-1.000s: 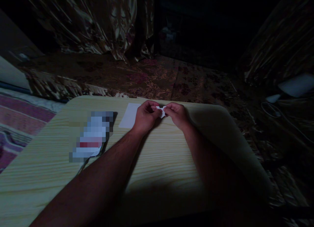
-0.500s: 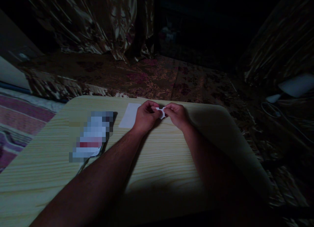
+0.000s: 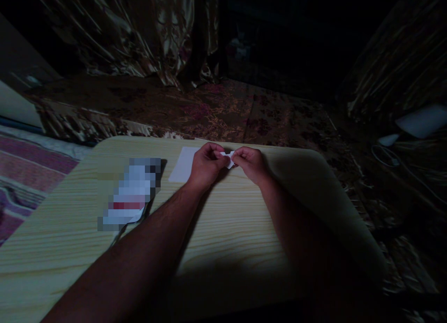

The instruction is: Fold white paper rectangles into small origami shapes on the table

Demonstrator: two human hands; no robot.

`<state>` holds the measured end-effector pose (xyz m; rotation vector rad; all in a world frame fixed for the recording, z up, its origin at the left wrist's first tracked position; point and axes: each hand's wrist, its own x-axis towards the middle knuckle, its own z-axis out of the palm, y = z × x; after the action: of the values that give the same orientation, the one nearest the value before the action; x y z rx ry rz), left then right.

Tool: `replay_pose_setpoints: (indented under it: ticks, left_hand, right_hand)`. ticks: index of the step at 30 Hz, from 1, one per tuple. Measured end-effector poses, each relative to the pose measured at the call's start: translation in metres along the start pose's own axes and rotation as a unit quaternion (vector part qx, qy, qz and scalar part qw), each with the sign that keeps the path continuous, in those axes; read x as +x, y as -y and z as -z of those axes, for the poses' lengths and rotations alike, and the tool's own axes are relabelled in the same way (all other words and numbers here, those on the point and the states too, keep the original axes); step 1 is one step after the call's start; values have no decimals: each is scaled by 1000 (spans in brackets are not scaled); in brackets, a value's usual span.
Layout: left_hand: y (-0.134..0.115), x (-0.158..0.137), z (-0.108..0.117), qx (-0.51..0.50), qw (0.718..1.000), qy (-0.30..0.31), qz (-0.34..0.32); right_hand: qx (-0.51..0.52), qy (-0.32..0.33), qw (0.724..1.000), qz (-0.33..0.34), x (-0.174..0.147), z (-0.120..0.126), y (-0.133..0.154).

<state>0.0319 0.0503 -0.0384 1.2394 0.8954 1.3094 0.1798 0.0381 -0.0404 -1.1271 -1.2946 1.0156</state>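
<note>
Between my two hands is a small white piece of paper (image 3: 228,159), partly covered by fingers; its exact shape is hard to make out in the dim light. My left hand (image 3: 206,166) pinches its left side with thumb and fingers. On the right side, the fingers of my right hand (image 3: 252,162) close on the same piece. Both hands are near the far edge of the table. A white sheet of paper (image 3: 181,167) lies flat just left of my left hand, its right part hidden behind that hand.
The pale wood-grain table (image 3: 230,225) has rounded corners. A blurred-out device with a cable (image 3: 134,192) lies at the left. Beyond the far edge is patterned fabric (image 3: 209,108) under dark curtains (image 3: 167,34). A white object (image 3: 424,120) and a white cord (image 3: 384,156) are at the right.
The fingers of my right hand have shifted slightly left over the small paper, so less of it shows. The sheet and the device stay where they were.
</note>
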Motion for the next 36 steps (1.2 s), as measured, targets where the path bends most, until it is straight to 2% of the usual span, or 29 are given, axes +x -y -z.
replay_pose_setpoints:
  ticks: [18,22,26,30,36]
  left_hand:
    - [-3,-2,-2,-13,999,44,7]
    - [-3,-2,-3,43,997,67,-14]
    - [-1,-2,-2,123,990,55,-27]
    - [2,-1,-1,116,992,43,-35]
    - [4,-1,0,82,995,58,-15]
  right_hand:
    - [7,-34,999,7,1,1,2]
    - [21,-59,998,31,3,2,0]
    - [28,-49,998,34,3,2,1]
    - [26,-32,999,28,2,2,2]
    - [29,-28,999,30,1,1,4]
